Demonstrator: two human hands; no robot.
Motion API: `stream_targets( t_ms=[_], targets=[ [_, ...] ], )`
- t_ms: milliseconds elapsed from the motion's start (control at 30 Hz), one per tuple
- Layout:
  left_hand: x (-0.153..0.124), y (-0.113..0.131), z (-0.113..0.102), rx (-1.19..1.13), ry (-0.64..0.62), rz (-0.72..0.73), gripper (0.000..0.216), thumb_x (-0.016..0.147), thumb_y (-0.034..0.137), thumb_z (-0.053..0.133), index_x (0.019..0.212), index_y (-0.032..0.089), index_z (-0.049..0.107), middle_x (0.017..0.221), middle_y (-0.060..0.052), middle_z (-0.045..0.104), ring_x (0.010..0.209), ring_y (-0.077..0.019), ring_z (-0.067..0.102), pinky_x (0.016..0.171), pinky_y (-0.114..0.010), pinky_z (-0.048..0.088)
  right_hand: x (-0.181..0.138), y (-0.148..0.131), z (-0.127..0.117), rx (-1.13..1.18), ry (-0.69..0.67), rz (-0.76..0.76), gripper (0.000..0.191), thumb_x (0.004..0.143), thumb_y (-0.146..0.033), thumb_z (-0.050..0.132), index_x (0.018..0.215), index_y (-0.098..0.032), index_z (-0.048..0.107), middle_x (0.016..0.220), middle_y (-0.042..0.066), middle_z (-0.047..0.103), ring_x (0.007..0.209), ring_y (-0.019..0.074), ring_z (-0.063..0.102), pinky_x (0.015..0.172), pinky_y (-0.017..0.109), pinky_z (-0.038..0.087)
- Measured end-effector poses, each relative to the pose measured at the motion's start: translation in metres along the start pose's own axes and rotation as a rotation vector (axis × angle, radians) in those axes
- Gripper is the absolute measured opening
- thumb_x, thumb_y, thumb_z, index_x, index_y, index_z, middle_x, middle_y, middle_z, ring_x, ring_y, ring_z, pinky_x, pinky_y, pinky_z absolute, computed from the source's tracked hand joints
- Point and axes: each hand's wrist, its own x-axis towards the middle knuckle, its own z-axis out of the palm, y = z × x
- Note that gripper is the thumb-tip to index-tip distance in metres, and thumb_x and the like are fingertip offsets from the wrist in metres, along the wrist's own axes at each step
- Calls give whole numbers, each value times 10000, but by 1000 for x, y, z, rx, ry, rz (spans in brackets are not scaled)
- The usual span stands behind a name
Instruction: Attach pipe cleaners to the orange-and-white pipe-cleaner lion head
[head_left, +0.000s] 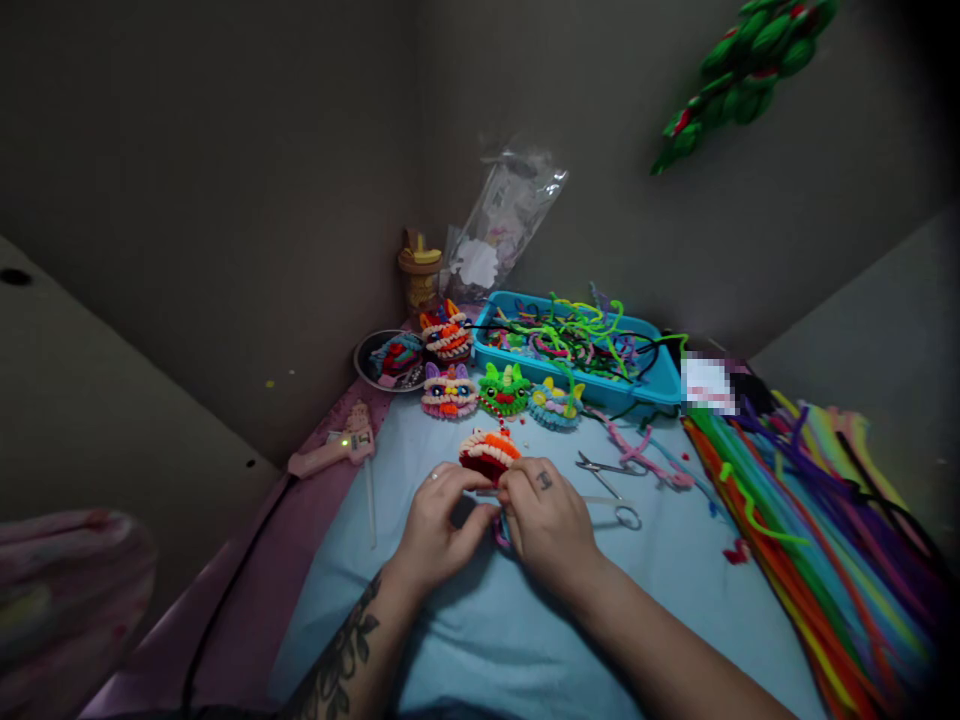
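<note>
The orange-and-cream fuzzy piece (pixel 489 446) sits crosswise just beyond the fingertips, its dark red hollow facing the person, above the blue-covered tabletop (pixel 690 560) near grey walls (pixel 285 150). Left hand (pixel 451 515) and right hand (pixel 546 520) angle inward, fingers bent; what either grips, I cannot quite tell.

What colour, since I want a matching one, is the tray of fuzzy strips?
The tray is bright blue, clearest in the head view.

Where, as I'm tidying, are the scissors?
In the head view, the scissors lie on the blue cloth, right of the right hand and below the blue tray.
</note>
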Motion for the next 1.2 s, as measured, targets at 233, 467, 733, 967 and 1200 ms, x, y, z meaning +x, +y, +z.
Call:
stream_targets(
  t_ms=[233, 467, 733, 967, 1200],
  targets=[
    [-2, -4, 3, 44, 19, -13, 63, 882, 158, 560, 854, 193, 604, 765, -33, 679, 728, -168, 603, 677, -294, 466, -1, 5, -3, 157, -51, 6, 107, 875, -213, 502, 885, -179, 603, 1112, 130, 568, 970, 249, 530, 781, 379, 501],
    [-1, -4, 2, 9, -26, 5, 92, 873, 130, 555, 910, 184, 620, 809, -46, 702, 761, -174, 618, 724, -309, 474, 2, 8, -9, 192, -85, -39, 136, 854, -152, 507, 905, -184, 629, 1117, 114, 590, 959, 239, 526, 790, 378, 514],
    [-3, -2, -1, 4, -18, -16, 187, 888, 120, 497, 1030, 179, 603, 908, -62, 701, 843, -180, 624, 761, -315, 479, 1, 6, -4, 78, -66, -59, 153, 861, -142, 513, 877, -178, 661, 1129, 109, 623, 902, 238, 513, 717, 357, 510],
    [-3, -4, 1, 37, -6, -37, 135, 875, 106, 516, 936, 188, 606, 828, -46, 688, 784, -174, 614, 736, -307, 477, 0, 4, -4, 37, -104, -51, 204, 864, -138, 507, 993, -152, 665, 1190, 124, 606, 926, 253, 522, 733, 381, 533],
    [-7, -4, 1, 29, -17, -109, 152, 871, 123, 545, 990, 199, 601, 899, -46, 690, 850, -180, 616, 779, -313, 477, -2, 9, -11, 217, -89, -36, 286, 857, -99, 471, 1115, -132, 588, 1179, 159, 541, 1054, 247, 538, 887, 397, 530]
  ],
)
